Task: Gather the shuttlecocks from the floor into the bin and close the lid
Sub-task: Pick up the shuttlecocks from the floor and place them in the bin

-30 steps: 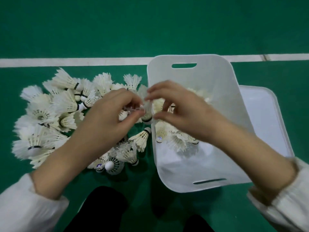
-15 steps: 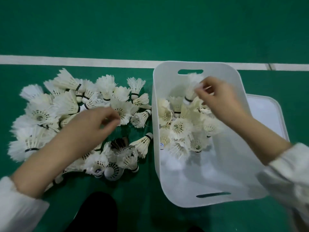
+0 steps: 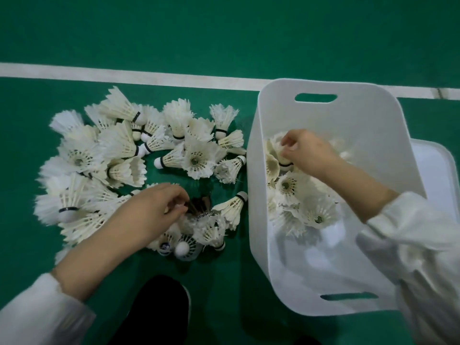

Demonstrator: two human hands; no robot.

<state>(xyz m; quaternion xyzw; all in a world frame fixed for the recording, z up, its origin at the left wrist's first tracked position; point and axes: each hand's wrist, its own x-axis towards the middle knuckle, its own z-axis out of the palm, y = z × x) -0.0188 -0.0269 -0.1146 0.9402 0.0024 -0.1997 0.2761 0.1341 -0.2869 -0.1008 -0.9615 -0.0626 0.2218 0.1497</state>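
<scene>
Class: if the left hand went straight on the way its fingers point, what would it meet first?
The dark brown feathered shuttlecock just beyond the left hand; they may already touch.

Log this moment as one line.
left hand: in floor pile, grip unclear | right hand: holds shuttlecock inside bin | lid: off, beside bin

a green court floor (image 3: pixel 224 33), crossed by a white line (image 3: pixel 124 77), carries a loose ring of white shuttlecocks (image 3: pixel 119 155) on its left side, with one dark shuttlecock (image 3: pixel 199 202) among them at the ring's lower edge. just right of the pile stands a white bin (image 3: pixel 323 115), its far rim hiding part of the line. the lid (image 3: pixel 438 175) lies flat just beside its right wall.
</scene>
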